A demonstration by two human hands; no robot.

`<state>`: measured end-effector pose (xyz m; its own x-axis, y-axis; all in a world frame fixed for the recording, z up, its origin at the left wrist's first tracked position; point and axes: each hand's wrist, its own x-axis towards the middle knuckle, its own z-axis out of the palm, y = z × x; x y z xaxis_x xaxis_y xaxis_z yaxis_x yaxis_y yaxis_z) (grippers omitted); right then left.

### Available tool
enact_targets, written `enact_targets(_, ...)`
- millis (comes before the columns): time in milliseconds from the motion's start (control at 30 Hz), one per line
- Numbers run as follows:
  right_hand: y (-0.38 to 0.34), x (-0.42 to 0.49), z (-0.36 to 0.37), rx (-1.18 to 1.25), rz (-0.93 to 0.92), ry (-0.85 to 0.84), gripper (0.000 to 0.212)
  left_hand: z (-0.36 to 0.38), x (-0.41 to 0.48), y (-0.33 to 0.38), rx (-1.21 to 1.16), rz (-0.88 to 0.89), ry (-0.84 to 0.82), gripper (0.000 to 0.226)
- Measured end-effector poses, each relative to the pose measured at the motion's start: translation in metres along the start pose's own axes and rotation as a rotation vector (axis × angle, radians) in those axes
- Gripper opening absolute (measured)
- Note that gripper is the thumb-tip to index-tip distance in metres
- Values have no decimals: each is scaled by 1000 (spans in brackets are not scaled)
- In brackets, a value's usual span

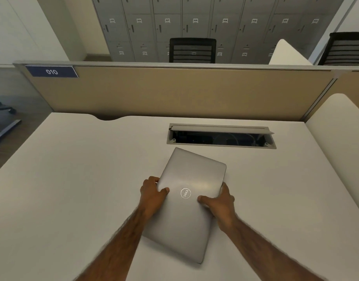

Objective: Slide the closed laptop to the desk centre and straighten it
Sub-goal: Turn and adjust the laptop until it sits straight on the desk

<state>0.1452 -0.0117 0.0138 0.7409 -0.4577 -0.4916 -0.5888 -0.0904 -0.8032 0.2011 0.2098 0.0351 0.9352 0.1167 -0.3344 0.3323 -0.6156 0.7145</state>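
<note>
Both hands, the left hand (153, 192) and right hand (220, 201), clamped the closed laptop's (186, 205) long edges near the counter's (73, 179) middle, yet it lay skewed, so straightening apparently remained.

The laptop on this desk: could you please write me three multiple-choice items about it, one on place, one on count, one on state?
1. The cable box in the desk lies where from the laptop?
A. beyond it
B. left of it
C. under it

2. How many hands grip the laptop?
A. none
B. one
C. two

3. How does the laptop lie?
A. open
B. closed and skewed
C. closed and square

Answers: 1 A, the box opens past its far corner; 2 C, left hand and right hand clasp opposite edges; 3 B, lid down, edges angled to the desk.
</note>
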Motion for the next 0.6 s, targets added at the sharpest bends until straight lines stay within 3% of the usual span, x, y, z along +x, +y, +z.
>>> enact_targets(600,-10,22,-18,-195,-69,-133,105,22,-25,-16,-129,-120,16,43)
